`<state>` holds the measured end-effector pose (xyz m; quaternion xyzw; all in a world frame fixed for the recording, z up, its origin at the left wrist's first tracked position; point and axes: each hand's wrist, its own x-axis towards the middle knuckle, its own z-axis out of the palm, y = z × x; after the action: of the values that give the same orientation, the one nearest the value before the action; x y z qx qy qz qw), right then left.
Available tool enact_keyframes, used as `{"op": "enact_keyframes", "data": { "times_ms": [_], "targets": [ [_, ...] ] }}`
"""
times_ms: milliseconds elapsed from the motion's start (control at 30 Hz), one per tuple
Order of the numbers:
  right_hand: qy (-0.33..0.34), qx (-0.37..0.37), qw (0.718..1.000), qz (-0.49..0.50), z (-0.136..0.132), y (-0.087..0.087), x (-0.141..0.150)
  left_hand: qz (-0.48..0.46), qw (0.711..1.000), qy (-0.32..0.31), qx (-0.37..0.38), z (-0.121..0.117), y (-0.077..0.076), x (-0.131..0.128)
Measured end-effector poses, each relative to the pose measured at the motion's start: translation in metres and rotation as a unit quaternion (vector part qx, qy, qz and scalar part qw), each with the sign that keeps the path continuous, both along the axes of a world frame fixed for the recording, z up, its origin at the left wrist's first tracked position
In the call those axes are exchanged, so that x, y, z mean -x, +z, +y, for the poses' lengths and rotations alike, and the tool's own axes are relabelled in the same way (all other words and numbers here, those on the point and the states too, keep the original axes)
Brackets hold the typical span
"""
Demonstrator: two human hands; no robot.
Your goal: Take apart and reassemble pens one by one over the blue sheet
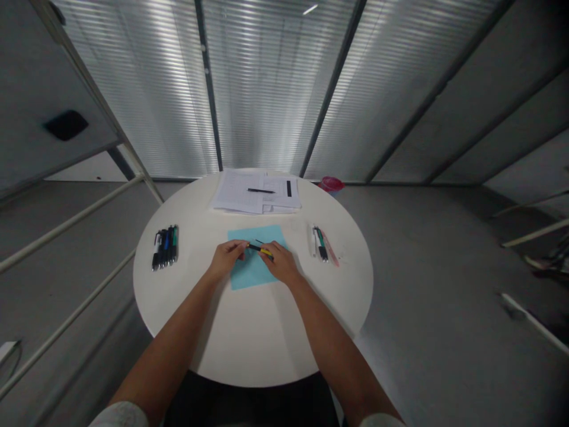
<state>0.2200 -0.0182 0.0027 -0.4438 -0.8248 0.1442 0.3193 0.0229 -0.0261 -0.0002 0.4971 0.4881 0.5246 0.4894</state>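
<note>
Both hands meet over a light blue sheet of paper (254,276) in the middle of the table. Between them is a slim black-and-yellow pen (256,247), tilted slightly down to the right. The fingertips of my left hand (227,258) pinch its dark end. My right hand (281,262) is closed around the yellow end, which its fingers partly cover. A thin dark piece (259,241) shows just above the pen, by the right fingers; I cannot tell whether it is held or lies on the sheet.
On the round white table (253,344), several pens (165,248) lie in a row at left. A few more pens (320,245) and a pinkish strip (331,249) lie at right. Behind are stacked papers (240,193) with a black pen (261,191). A red bin (332,184) stands beyond.
</note>
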Motion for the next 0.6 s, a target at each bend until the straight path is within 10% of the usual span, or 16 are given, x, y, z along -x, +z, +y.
{"op": "enact_keyframes", "data": {
  "times_ms": [600],
  "targets": [
    [-0.002,-0.006,1.0,0.02,0.0034,-0.0069,0.0002,-0.056,0.998,-0.026,-0.008,-0.001,0.004,-0.0006]
  ]
}}
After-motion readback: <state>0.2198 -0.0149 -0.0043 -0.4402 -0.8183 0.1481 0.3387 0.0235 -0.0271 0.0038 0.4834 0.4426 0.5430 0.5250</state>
